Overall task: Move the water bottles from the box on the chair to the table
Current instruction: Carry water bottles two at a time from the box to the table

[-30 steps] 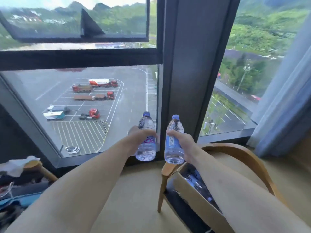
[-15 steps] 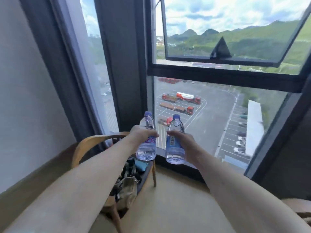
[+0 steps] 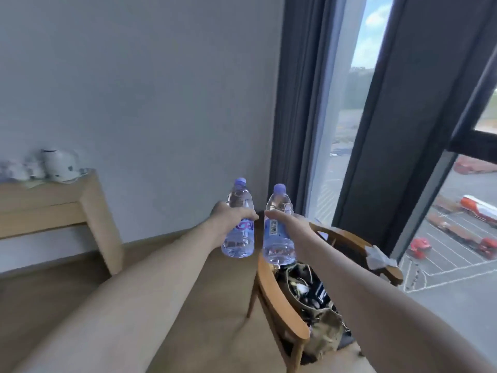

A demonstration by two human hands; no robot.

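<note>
A person holds two water bottles out at arm's length in a room beside a tall window, one in each hand. The left hand (image 3: 228, 215) grips the left bottle (image 3: 238, 224) around its middle, fingers curled over the label with the fingertips showing on the bottle's right side. The right hand (image 3: 289, 224) grips the right bottle (image 3: 278, 227) in the same way, thumb lying across the top of the label just above a barcode. Both bottles are clear, capped in blue, upright and close together without touching, held in the air above the floor (image 3: 166, 265).

To the left, a light wooden surface (image 3: 53, 200) stands against the pale wall (image 3: 134, 90), well apart from the bottles. A white rounded object (image 3: 60, 165) and a few smaller blurred items sit near its far edge; what they are cannot be told.

Below the right forearm stands a wooden chair (image 3: 277, 300) with a curved back and armrests. Its seat is piled with dark items and a tan bag (image 3: 317, 319), and a crumpled white cloth or tissue (image 3: 379, 257) lies on the far armrest.

Dark curtains (image 3: 298, 103) and a dark window frame (image 3: 398, 117) fill the right side. Through the glass, a marked car park (image 3: 454, 254) lies far below with red and orange trucks (image 3: 478, 208) parked in rows.
</note>
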